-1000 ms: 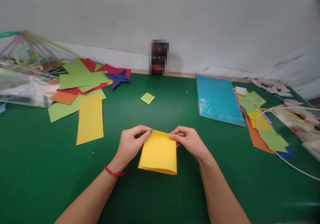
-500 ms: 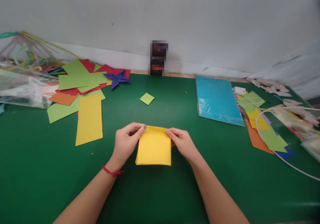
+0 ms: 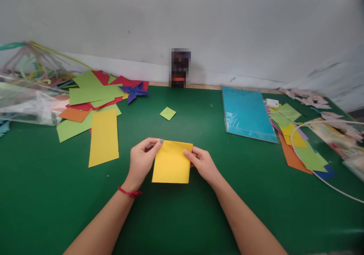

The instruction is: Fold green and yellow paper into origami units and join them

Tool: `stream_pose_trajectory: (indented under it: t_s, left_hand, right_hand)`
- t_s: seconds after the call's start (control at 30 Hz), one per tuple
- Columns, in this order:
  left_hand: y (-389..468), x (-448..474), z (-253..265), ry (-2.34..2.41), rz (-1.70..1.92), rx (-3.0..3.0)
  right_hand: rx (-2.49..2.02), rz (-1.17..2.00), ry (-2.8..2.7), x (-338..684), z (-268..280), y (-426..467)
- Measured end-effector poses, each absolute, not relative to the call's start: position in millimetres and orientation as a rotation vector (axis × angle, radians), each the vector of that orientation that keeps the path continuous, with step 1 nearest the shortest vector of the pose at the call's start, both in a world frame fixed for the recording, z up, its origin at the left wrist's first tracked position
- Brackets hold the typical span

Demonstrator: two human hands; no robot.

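Note:
A folded yellow sheet of paper, nearly square, is held between my two hands above the green table. My left hand pinches its upper left corner, thumb in front. On the right edge, near the top, my right hand grips it with the thumb on the front face and the fingers behind, partly hidden. Beyond the sheet lies a small folded green paper square, turned like a diamond. To the left, a yellow paper strip rests partly over other sheets.
Green paper sheets and red ones pile up at the back left, with a purple folded paper star. Behind a clear plastic bag are coloured pipe cleaners. A blue paper pack, paper scraps and a white cable lie right.
The yellow sheet has shifted slightly left and up, and its layers now line up at the lower left. My right thumb has slid from the top edge down onto its face.

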State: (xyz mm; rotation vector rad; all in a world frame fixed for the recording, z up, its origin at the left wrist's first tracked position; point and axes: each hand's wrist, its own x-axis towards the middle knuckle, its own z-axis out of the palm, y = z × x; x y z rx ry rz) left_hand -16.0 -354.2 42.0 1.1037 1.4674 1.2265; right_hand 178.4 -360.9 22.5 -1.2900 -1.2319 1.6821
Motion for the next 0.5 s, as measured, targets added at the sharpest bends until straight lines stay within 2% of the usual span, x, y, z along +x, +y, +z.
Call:
stream_pose_trajectory:
  t_s: [0.1, 0.3, 0.5]
  left_hand:
    - [-353.1, -17.2, 41.6, 1.483, 1.251, 1.075]
    - [-352.9, -12.5, 39.0, 1.486, 1.317, 1.067]
    - [-351.6, -11.2, 35.4, 1.512, 1.4, 1.072]
  right_hand:
    - [-1.207, 1.785, -1.232, 178.0, 21.4, -360.3]
    - [-1.427, 1.376, -1.312, 171.4, 17.4, -364.3]
    - [-1.397, 1.382, -1.344, 171.8, 18.9, -363.0]
